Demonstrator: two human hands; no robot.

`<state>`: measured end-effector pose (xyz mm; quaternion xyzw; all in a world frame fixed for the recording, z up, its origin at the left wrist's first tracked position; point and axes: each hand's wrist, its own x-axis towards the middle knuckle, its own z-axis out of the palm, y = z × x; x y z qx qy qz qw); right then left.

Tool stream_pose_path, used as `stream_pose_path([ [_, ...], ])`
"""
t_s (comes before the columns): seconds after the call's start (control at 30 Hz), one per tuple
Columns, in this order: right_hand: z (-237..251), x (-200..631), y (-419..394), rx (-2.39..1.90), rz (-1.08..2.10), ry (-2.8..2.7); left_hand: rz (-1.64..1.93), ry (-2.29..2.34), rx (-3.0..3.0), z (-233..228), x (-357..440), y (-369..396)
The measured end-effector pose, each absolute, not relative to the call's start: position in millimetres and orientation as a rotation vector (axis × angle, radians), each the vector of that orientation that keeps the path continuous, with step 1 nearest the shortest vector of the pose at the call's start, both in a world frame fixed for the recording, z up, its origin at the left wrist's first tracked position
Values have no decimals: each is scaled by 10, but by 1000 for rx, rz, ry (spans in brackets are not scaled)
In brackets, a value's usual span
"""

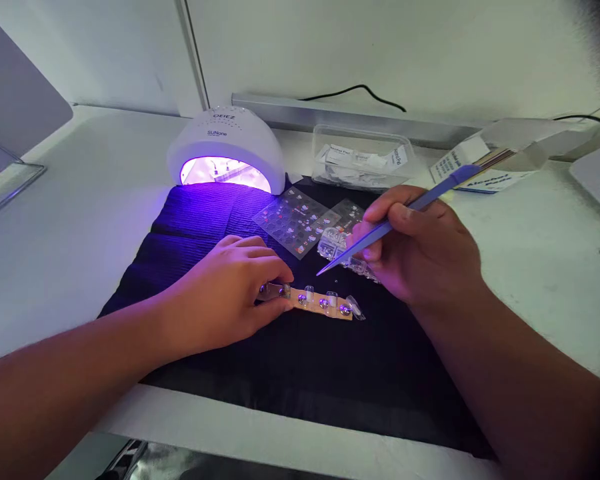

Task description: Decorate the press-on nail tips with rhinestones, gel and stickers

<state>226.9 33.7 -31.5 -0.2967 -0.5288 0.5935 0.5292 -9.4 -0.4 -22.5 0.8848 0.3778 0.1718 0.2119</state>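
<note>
From the head view I see my left hand (230,287) resting on a black mat (260,360) on the white table (80,227), its grip closed, thumb and fingers pinching the left end of a tan nail holder strip (314,301) that lies flat on the mat; clear nail tips stand along the strip; my right hand (423,250), grip closed, holds blue tweezers (395,217) like a pen, their tip hovering just above the strip; sticker sheets (295,220) lie behind; a lit UV nail lamp (226,150) glows purple at the mat's far edge.
</note>
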Motion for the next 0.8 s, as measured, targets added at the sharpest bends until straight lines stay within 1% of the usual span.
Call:
stream_pose_path([
  [0.3, -338, 2324, 386, -622, 1463, -1254, 504, 1022, 2506, -229, -100, -1],
  [0.6, -334, 2394, 441, -637, 1426, -1188, 525, 1004, 2555, -210, -131, 9],
  [0.8, -337, 2386, 452, -617, 1454, -1189, 649, 827, 2546, -190, -176, 2],
])
